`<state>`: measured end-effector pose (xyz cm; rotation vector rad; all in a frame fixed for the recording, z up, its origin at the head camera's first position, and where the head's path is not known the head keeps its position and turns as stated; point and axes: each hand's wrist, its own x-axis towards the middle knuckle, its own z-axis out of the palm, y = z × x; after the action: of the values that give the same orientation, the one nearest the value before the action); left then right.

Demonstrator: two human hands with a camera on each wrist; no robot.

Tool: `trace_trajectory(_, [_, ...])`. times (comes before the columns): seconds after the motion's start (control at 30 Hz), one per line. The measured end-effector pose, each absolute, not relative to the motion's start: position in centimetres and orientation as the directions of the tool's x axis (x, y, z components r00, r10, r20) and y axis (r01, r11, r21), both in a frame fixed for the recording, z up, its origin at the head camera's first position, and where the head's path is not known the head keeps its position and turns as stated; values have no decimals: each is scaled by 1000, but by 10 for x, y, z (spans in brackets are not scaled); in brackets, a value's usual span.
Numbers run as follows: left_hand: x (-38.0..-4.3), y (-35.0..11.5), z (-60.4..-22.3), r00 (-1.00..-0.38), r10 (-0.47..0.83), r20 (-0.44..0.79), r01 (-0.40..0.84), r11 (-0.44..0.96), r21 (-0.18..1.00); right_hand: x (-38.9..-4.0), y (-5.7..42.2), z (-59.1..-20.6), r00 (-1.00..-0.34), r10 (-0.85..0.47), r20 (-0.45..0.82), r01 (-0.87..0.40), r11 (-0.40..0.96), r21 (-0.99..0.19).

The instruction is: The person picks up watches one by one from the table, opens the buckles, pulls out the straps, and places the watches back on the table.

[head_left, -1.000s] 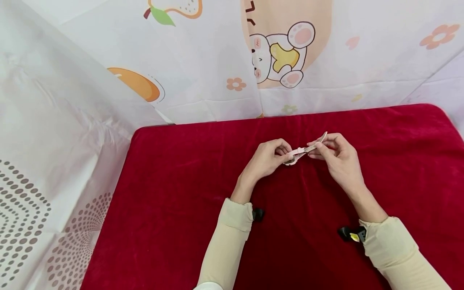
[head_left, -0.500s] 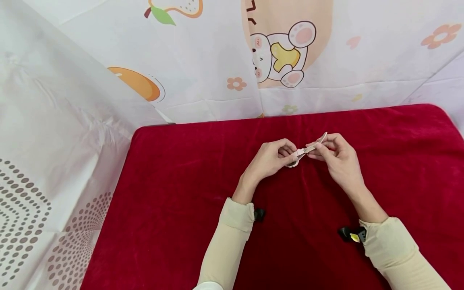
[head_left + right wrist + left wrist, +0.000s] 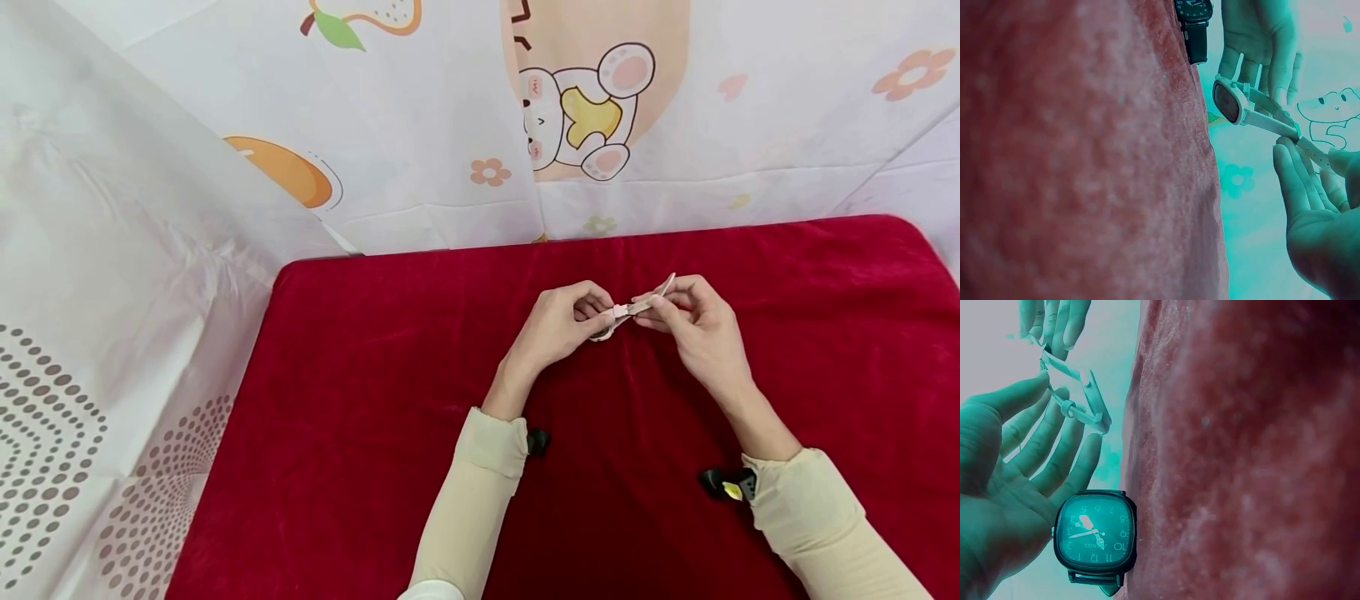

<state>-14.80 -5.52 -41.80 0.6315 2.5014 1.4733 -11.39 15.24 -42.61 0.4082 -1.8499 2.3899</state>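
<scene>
Left grip [image 3: 558, 323] pinches the pale wristwatch [image 3: 1266, 123] by its strap, dial [image 3: 1227, 102] just below its fingertips; right grip [image 3: 705, 333] pinches the holed strap end [image 3: 1316, 154]. Strap looks threaded through the buckle [image 3: 1298, 130]; tail untucked, pin seating can't tell.

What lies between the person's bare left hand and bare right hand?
In the head view, a stretch of the slim, pale pink wristwatch strap bridges the left hand and right hand, above the red velvet cloth.
</scene>
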Motion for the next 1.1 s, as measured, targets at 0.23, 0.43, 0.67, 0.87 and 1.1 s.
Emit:
trace_trajectory(0.23, [-147, -53, -417, -894, 440, 88, 278, 391, 877, -113, 151, -425, -961, -88, 261, -237, -217, -947])
trace_trajectory(0.43, [-146, -52, -416, -895, 440, 79, 265, 379, 887, -112, 150, -425, -965, -78, 252, -233, -197, -952])
trace_trajectory(0.67, [-146, -52, -418, -887, 450, 106, 294, 374, 880, -112, 150, -426, -963, -87, 255, -233, -206, -950])
trace_trajectory(0.87, [-145, -51, -416, -889, 445, 110, 287, 354, 890, -112, 150, -425, -962, -91, 257, -233, -217, -948])
trace_trajectory(1.1, [-146, -50, -416, -884, 458, 95, 274, 342, 899, -113, 150, -427, -964, -92, 249, -223, -225, -948])
